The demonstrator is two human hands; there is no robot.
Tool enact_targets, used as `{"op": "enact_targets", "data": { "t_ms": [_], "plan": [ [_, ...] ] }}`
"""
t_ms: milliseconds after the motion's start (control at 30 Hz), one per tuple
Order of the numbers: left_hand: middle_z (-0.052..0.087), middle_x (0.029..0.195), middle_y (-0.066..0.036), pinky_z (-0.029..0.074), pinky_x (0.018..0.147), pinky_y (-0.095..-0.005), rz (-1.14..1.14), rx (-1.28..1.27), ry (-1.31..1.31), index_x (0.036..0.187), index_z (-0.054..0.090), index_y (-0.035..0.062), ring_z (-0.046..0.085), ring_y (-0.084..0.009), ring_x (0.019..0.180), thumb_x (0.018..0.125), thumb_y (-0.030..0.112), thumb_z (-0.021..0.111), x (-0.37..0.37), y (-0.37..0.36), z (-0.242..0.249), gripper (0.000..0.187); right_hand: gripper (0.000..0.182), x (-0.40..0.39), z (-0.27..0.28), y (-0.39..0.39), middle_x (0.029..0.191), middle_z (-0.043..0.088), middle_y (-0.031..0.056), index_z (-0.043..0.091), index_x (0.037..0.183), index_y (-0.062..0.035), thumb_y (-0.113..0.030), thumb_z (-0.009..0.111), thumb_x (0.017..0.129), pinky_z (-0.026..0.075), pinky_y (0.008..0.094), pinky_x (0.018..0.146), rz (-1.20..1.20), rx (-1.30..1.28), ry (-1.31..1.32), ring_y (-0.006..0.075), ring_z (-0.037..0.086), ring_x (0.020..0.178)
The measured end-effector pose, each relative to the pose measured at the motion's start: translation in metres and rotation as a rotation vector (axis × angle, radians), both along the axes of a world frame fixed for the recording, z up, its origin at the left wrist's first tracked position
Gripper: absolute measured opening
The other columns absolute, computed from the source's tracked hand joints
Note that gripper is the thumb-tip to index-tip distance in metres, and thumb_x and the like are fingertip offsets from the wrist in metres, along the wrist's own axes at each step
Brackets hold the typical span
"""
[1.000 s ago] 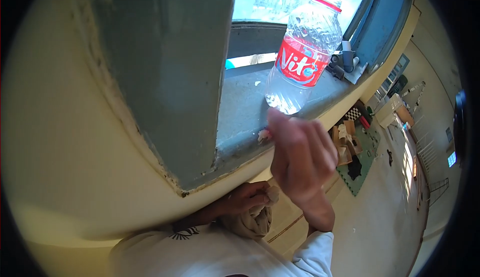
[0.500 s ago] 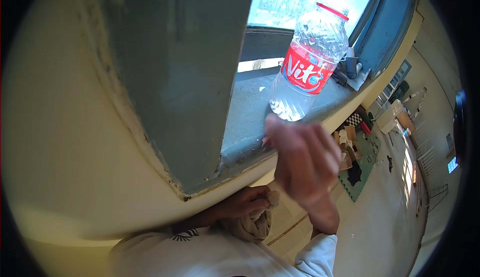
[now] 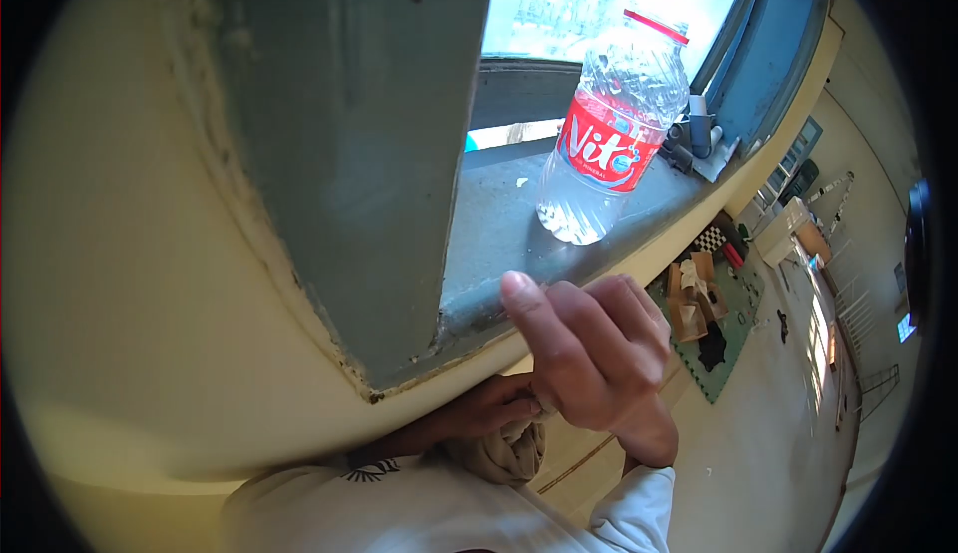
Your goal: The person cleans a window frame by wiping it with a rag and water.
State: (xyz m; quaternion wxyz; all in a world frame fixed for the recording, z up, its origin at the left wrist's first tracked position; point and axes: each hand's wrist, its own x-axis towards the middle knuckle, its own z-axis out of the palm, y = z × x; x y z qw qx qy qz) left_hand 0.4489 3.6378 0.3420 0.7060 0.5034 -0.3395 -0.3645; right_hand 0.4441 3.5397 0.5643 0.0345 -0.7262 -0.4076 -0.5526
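Note:
My right hand point(image 3: 599, 353) is raised in front of the sill, its fingers curled and the index fingertip beside the sill's edge; whether something small is in it is hidden. Low in the view, my left hand point(image 3: 491, 408) is closed on a bunched beige cloth point(image 3: 504, 453), partly behind my right hand. A clear plastic bottle with a red label point(image 3: 604, 144) stands on the blue-grey window sill point(image 3: 494, 214), beyond my right hand. A small white fleck lies on the sill left of the bottle.
Grey tube-like objects point(image 3: 699, 129) lie on the sill behind the bottle. A blue-grey frame panel point(image 3: 349, 154) rises at left. On the floor at right are a green mat point(image 3: 733, 338), cardboard boxes point(image 3: 689, 318) and a dark cloth point(image 3: 712, 346).
My right hand has moved down and slightly left, away from the bottle's base and the sill. My left hand still holds the cloth.

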Motion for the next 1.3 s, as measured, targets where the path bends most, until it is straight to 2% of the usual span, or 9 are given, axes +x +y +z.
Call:
{"op": "enact_targets", "data": {
  "t_ms": [33, 233, 467, 567, 667, 767, 900, 1133, 1300],
  "plan": [
    [0.053, 0.092, -0.001, 0.04, 0.067, -0.0235, -0.017, 0.017, 0.0, 0.122, 0.047, 0.0013, 0.046, -0.0065, 0.079, 0.093, 0.014, 0.049, 0.0, 0.001, -0.002, 0.031, 0.035, 0.009, -0.011, -0.005, 0.065, 0.052, 0.004, 0.063, 0.099, 0.0045, -0.024, 0.056, 0.08, 0.034, 0.0258, 0.043, 0.002, 0.055, -0.032, 0.0136, 0.044, 0.05],
    [0.053, 0.091, 0.0, 0.04, 0.067, -0.0228, -0.021, 0.06, -0.007, 0.12, 0.048, 0.0027, 0.046, -0.0059, 0.078, 0.093, 0.015, 0.05, 0.002, 0.004, 0.008, 0.03, 0.029, 0.008, -0.025, 0.0, 0.063, 0.053, 0.0032, 0.065, 0.094, 0.0075, -0.005, 0.065, 0.068, 0.03, 0.0232, 0.041, -0.024, 0.151, -0.179, 0.0104, 0.045, 0.048],
    [0.056, 0.097, -0.001, 0.042, 0.072, -0.0233, 0.0, 0.095, -0.077, 0.118, 0.048, 0.0021, 0.048, -0.0053, 0.084, 0.095, 0.018, 0.049, 0.0, 0.005, -0.002, 0.029, 0.024, 0.009, -0.018, -0.006, 0.064, 0.052, 0.0041, 0.064, 0.089, 0.0077, 0.0, 0.065, 0.066, 0.032, 0.024, 0.042, -0.038, 0.206, -0.029, 0.0118, 0.045, 0.048],
    [0.056, 0.103, -0.004, 0.042, 0.08, -0.0268, -0.007, 0.102, -0.064, 0.119, 0.047, 0.0004, 0.048, -0.0088, 0.094, 0.094, 0.018, 0.05, 0.008, 0.003, 0.003, 0.03, 0.04, -0.004, -0.024, 0.003, 0.065, 0.051, 0.0046, 0.064, 0.089, 0.0078, -0.031, 0.054, 0.086, 0.033, 0.0242, 0.042, -0.071, 0.062, -0.186, 0.0135, 0.046, 0.049],
    [0.055, 0.109, -0.007, 0.041, 0.089, -0.0302, -0.02, 0.126, -0.014, 0.119, 0.046, -0.0013, 0.049, -0.0124, 0.103, 0.094, 0.018, 0.051, 0.001, 0.007, 0.002, 0.032, 0.043, 0.002, -0.028, 0.001, 0.063, 0.051, 0.0044, 0.064, 0.09, 0.0082, -0.033, 0.054, 0.087, 0.031, 0.0226, 0.041, -0.026, 0.166, -0.137, 0.0131, 0.045, 0.047],
    [0.057, 0.104, -0.007, 0.043, 0.086, -0.0277, 0.056, 0.136, -0.196, 0.119, 0.047, -0.0011, 0.051, -0.011, 0.097, 0.095, 0.017, 0.048, 0.003, 0.007, 0.02, 0.03, 0.026, -0.017, -0.032, 0.011, 0.063, 0.053, 0.0052, 0.061, 0.093, 0.0108, -0.012, 0.064, 0.08, 0.033, 0.0224, 0.04, 0.038, 0.045, -0.074, 0.0126, 0.045, 0.046],
    [0.059, 0.101, -0.007, 0.044, 0.083, -0.0261, 0.077, 0.139, -0.253, 0.118, 0.048, -0.001, 0.053, -0.0102, 0.093, 0.096, 0.017, 0.046, -0.003, 0.01, 0.019, 0.029, 0.02, 0.001, -0.046, 0.01, 0.061, 0.054, 0.0071, 0.059, 0.095, 0.0121, 0.002, 0.058, 0.077, 0.036, 0.0251, 0.038, -0.029, 0.396, -0.115, 0.0136, 0.049, 0.044],
    [0.059, 0.099, -0.007, 0.045, 0.082, -0.0262, 0.059, 0.107, -0.22, 0.117, 0.049, -0.0009, 0.054, -0.0104, 0.091, 0.095, 0.018, 0.047, 0.001, 0.003, 0.008, 0.029, 0.022, 0.003, -0.069, 0.031, 0.061, 0.055, 0.008, 0.053, 0.092, 0.0044, 0.006, 0.064, 0.072, 0.037, 0.0247, 0.039, 0.214, 0.505, -0.164, 0.0149, 0.049, 0.044],
    [0.059, 0.098, -0.007, 0.045, 0.081, -0.0264, 0.046, 0.116, -0.225, 0.116, 0.05, -0.0008, 0.054, -0.0105, 0.09, 0.095, 0.018, 0.047, 0.0, 0.003, 0.006, 0.029, 0.031, -0.002, -0.064, 0.026, 0.058, 0.05, 0.0053, 0.047, 0.082, -0.0022, 0.017, 0.064, 0.065, 0.033, 0.0251, 0.037, 0.134, 0.639, 0.012, 0.0153, 0.045, 0.042]
  ]
}}
